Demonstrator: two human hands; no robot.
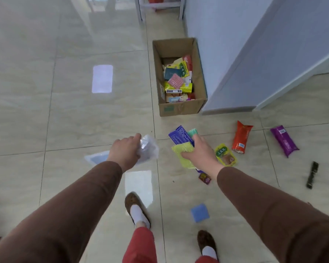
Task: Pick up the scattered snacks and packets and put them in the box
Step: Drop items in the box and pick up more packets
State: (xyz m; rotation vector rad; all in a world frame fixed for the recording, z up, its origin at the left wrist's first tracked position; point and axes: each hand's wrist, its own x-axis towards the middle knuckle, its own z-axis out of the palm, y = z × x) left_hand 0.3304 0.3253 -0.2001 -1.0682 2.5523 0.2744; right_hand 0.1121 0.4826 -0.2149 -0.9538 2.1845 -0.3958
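Note:
An open cardboard box point(182, 109) stands on the tiled floor ahead, holding several snack packets. My left hand point(125, 150) grips a clear plastic packet point(149, 147). My right hand point(201, 150) holds a bundle: a blue box point(179, 136), a green packet point(193, 132) and a yellow-green packet point(183, 154). Both hands are held above the floor, short of the box. On the floor to the right lie a yellow packet point(226, 155), a red-orange packet point(241, 137) and a purple packet point(284, 140). A small dark red packet point(205, 178) lies under my right wrist.
A blue square point(199, 213) lies on the floor near my feet point(137, 209). A black stick-like object point(311, 174) rests at the right. A pale blue cabinet point(254, 54) stands right of the box. White furniture legs point(141, 10) are at the top.

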